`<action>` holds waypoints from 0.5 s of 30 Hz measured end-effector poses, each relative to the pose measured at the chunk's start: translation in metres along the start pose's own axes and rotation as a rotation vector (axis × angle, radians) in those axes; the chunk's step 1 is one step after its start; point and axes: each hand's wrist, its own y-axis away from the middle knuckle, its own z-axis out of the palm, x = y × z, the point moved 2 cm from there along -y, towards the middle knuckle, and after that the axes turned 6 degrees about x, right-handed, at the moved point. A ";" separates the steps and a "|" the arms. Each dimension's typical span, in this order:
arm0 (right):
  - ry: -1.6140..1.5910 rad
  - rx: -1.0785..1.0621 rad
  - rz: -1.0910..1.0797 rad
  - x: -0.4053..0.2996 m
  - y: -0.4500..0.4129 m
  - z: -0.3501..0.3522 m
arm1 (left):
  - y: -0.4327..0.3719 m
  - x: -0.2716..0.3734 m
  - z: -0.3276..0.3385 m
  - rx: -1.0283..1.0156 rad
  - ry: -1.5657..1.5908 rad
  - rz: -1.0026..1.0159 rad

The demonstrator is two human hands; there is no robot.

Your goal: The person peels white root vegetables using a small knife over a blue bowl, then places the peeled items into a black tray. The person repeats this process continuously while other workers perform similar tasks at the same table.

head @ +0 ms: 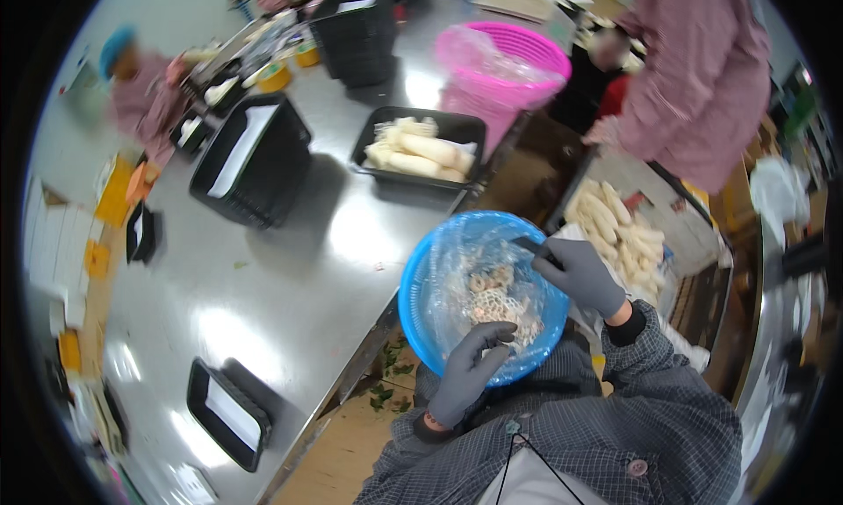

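In front of my body is a blue plastic basket (411,307) lined with a clear plastic bag (444,287). Whitish, netted pieces that look like bamboo mushroom veils (497,304) lie inside, with brownish scraps among them. My left hand (467,370), in a grey glove, hovers over the near side of the basket, thumb and fingers apart beside the netted pieces. At the basket's right rim, my grey-gloved right hand (583,271) is closed around a slim dark tool (529,244), probably a small knife. Most of its handle is hidden by the fingers.
A black tray of pale mushrooms (421,152) stands on the metal table (283,320), near stacked black trays (257,169) and a pink basket (520,50). More mushrooms (609,228) fill a crate at my right. One co-worker (691,83) stands beyond it; another (145,96) is across the table.
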 end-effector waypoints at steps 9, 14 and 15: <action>-0.095 -0.095 0.103 0.066 0.111 -0.037 | 0.001 -0.002 0.043 0.202 -0.183 0.009; -0.079 0.086 0.228 0.135 0.153 -0.124 | -0.012 -0.001 0.062 0.181 -0.326 -0.037; -0.051 0.146 0.276 0.157 0.161 -0.140 | -0.015 -0.003 0.063 0.174 -0.324 -0.041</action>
